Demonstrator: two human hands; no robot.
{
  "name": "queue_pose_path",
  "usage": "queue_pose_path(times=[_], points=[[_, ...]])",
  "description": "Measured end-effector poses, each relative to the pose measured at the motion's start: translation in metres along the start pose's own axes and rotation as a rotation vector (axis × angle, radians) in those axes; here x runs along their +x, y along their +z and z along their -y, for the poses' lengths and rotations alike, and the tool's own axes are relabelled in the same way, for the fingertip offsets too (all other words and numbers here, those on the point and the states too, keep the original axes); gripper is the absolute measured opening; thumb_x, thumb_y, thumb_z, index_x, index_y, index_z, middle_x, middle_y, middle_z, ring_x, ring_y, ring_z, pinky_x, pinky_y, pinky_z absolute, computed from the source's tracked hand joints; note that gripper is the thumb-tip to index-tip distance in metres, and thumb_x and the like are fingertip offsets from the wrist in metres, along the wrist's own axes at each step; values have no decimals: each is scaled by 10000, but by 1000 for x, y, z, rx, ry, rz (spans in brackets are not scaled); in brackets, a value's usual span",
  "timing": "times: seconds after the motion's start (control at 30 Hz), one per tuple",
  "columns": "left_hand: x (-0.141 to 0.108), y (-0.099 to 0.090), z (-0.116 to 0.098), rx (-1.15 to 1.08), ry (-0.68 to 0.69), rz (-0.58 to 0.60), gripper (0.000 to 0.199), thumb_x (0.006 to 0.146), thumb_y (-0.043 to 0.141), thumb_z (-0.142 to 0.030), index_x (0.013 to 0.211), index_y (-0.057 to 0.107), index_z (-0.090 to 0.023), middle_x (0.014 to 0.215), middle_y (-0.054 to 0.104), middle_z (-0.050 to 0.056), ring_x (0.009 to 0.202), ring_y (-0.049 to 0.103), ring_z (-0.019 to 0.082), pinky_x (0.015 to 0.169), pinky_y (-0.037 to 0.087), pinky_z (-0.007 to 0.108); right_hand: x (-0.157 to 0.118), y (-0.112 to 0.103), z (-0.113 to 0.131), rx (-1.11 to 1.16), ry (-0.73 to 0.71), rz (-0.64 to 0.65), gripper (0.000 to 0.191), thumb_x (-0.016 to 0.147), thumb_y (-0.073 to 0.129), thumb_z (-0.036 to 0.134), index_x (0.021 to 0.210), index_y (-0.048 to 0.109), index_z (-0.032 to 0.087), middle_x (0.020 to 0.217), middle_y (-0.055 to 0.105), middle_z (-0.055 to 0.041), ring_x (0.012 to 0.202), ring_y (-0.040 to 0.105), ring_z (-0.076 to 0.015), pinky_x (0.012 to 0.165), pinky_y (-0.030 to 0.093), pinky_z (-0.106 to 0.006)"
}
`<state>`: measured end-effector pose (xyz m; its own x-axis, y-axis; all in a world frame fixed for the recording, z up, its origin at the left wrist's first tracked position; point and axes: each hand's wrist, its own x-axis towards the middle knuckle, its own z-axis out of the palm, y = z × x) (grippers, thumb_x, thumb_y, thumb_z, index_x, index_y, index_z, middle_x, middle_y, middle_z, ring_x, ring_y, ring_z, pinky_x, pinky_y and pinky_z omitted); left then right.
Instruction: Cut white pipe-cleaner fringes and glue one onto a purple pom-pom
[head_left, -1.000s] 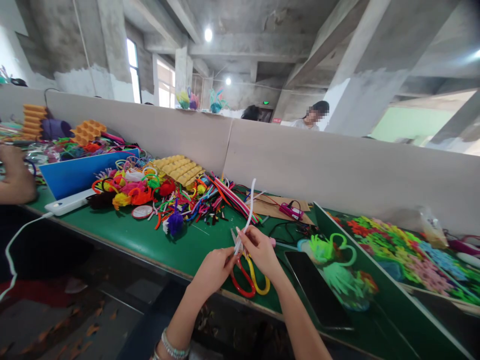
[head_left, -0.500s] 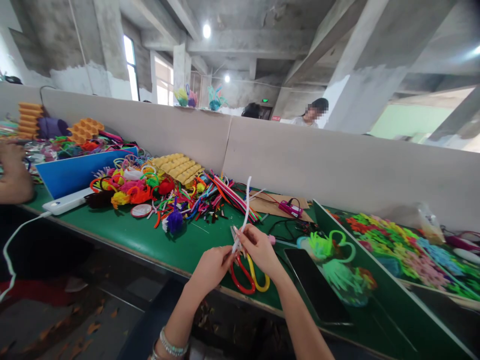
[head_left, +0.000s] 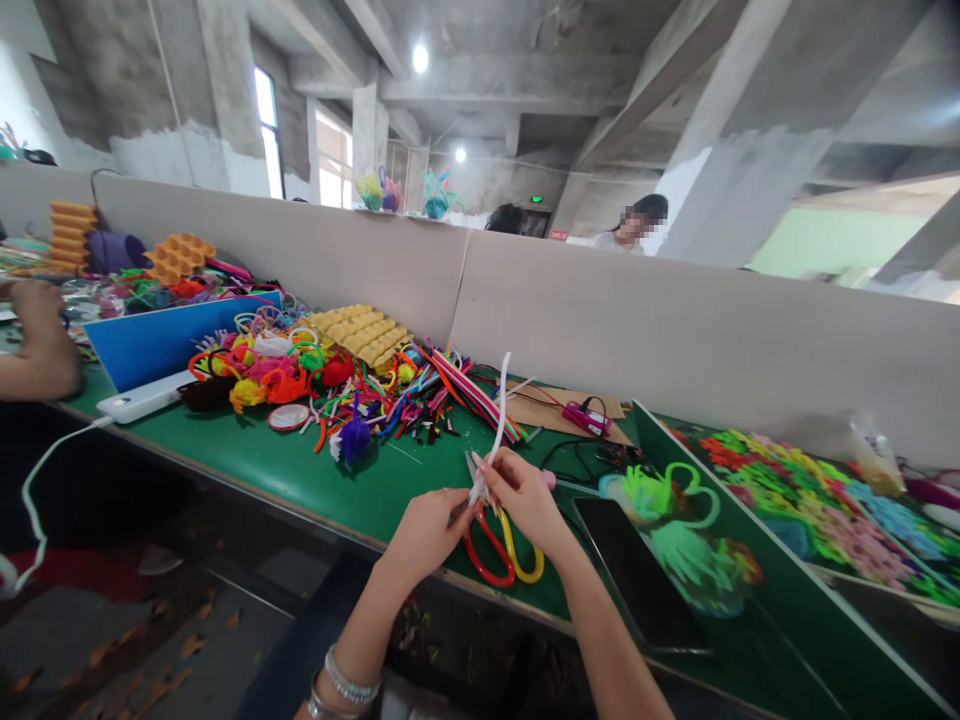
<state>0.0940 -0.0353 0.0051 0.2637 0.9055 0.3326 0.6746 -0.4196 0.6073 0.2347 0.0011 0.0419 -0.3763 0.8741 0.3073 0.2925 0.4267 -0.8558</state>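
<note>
A white pipe cleaner (head_left: 502, 410) rises from between my fingertips, its free end pointing up with a slight curve. My left hand (head_left: 429, 530) pinches its lower end, where some short white fuzzy strands bunch together. Close beside it, my right hand (head_left: 523, 500) grips the same pipe cleaner just above, thumb and fingers pressed together. Under both hands lie scissors (head_left: 491, 560) with one red and one yellow handle loop, resting on the green table (head_left: 375, 497). Their blades are partly hidden by my fingers.
A heap of colourful pipe-cleaner pieces (head_left: 277, 365) lies at left, beside a blue divider (head_left: 176, 335) and a white power strip (head_left: 146, 397). At right are a black phone (head_left: 637, 575), green fuzzy pieces (head_left: 686, 545) and a green divider (head_left: 750, 520). Another person's arm (head_left: 41, 345) shows far left.
The view has shifted slightly, so everything sits a little further right. Both hands still hold the white pipe cleaner, with only small finger movement around its lower end.
</note>
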Motion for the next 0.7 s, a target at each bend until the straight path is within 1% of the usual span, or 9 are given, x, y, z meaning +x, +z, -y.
queue_pose_path(times=[0.13,0.27,0.5,0.63,0.7], points=[[1,1,3,-30,-28,9,283,832,349,-300,880,609,-198,780,652,43,697,582,157,604,382,229,1,0,-3,-22,12,-38,236,773,446,432,748,477,200,595,456,40,476,429,-76,457,363,-213],[3,1,6,-130,-37,-8,280,827,361,-275,866,622,-179,765,656,56,681,583,151,627,400,225,3,1,-7,-15,28,-95,231,763,465,428,768,491,199,606,475,34,473,430,-77,455,364,-215],[5,4,9,-229,-41,-56,272,821,369,-240,816,628,-158,728,659,64,648,585,152,618,413,228,4,1,-3,3,49,-104,268,730,509,430,813,543,177,686,559,-5,505,457,-88,464,379,-218],[5,6,10,-233,-34,-68,278,823,369,-250,804,630,-157,708,656,63,628,587,151,604,413,226,3,-1,-3,-61,51,-126,284,717,527,421,832,580,167,668,563,-9,512,452,-89,452,356,-209],[5,7,10,-241,-41,-67,288,827,359,-251,805,630,-155,688,653,59,605,585,147,594,414,224,2,-2,-5,-122,19,-151,269,714,533,415,790,595,164,678,568,-15,524,449,-88,459,349,-207]])
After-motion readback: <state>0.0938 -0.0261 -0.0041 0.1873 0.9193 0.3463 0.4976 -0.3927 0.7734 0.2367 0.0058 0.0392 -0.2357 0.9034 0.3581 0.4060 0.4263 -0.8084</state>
